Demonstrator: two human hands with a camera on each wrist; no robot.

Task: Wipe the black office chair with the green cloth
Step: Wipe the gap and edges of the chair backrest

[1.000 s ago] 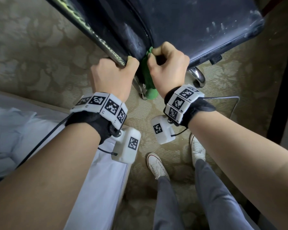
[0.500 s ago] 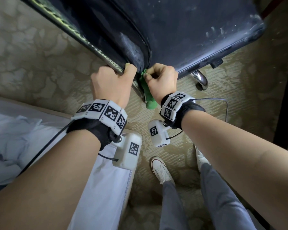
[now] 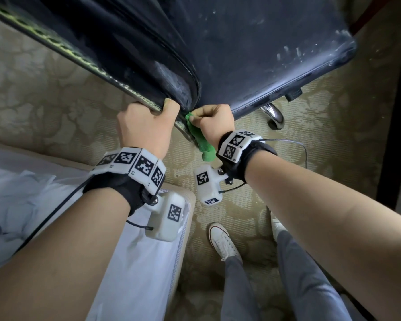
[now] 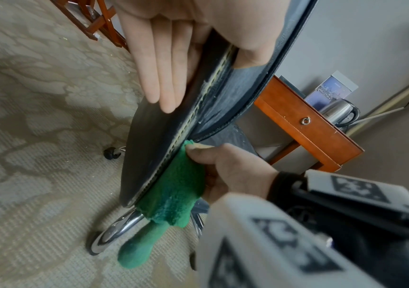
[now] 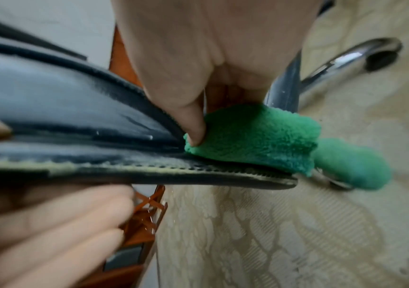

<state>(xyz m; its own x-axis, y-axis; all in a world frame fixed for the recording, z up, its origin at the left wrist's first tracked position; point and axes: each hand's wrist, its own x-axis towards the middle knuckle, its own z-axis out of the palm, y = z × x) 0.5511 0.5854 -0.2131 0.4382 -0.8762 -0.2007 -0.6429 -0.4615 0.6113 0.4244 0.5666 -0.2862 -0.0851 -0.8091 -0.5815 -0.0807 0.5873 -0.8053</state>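
The black office chair (image 3: 252,49) fills the top of the head view, its dusty seat to the right and its backrest edge (image 4: 164,140) running to the left. My left hand (image 3: 146,126) grips that backrest edge, thumb on the front and fingers (image 4: 159,64) flat along the back. My right hand (image 3: 214,122) holds the green cloth (image 3: 200,141) bunched in its fingers and presses it with the thumb (image 5: 193,124) into the crease between backrest and seat. The cloth (image 4: 174,196) hangs down below the hand, as the right wrist view also shows of the cloth (image 5: 260,136).
Chrome chair legs (image 3: 274,114) with castors stand on the patterned carpet (image 3: 39,89). A bed with white sheets (image 3: 33,205) lies at the left. A wooden desk (image 4: 304,124) with a kettle (image 4: 339,111) stands beyond the chair. My own feet (image 3: 222,242) are below.
My right hand has slid the cloth down along the crease toward me and closer to my left hand. The left hand keeps its grip on the backrest edge.
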